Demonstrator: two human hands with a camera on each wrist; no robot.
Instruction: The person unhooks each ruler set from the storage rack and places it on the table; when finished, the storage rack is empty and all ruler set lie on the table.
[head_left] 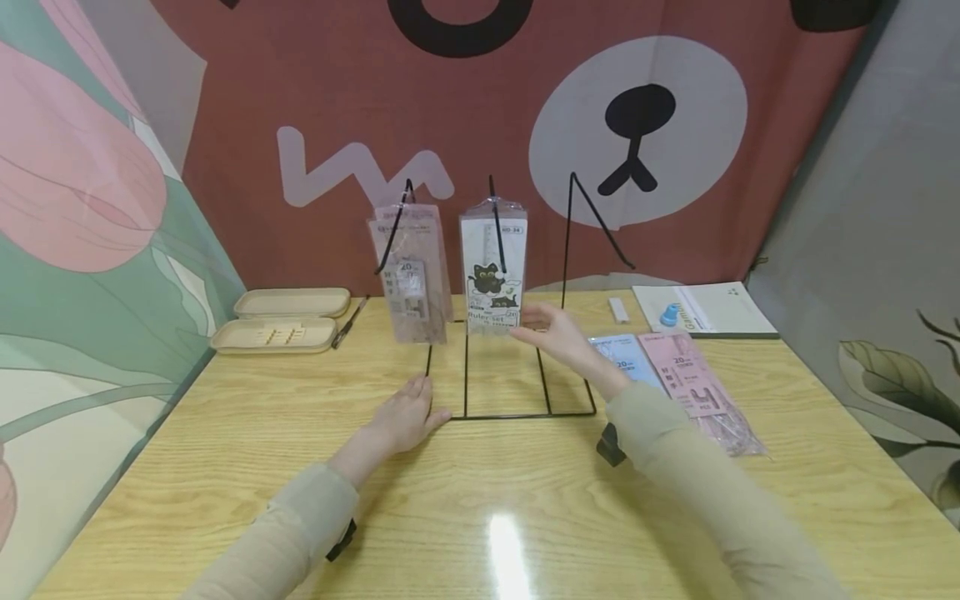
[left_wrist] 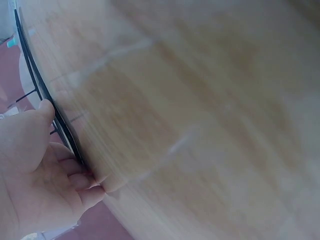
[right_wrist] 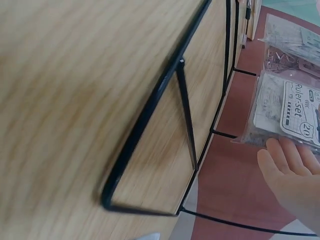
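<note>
While my left hand (head_left: 401, 417) rests at the near left corner of the black wire display rack (head_left: 506, 416), likely to steady it, my right hand (head_left: 558, 337) touches the lower right edge of the cat-print ruler-set packet (head_left: 480, 304), hung from the middle hook (head_left: 495, 217), presumably so its front shows. Seen from my left wrist, loosely bent fingers lie at the rail, thumb apart, not clenched. From my right wrist, nearly straight fingers meet the packet's edge without clasping it.
</note>
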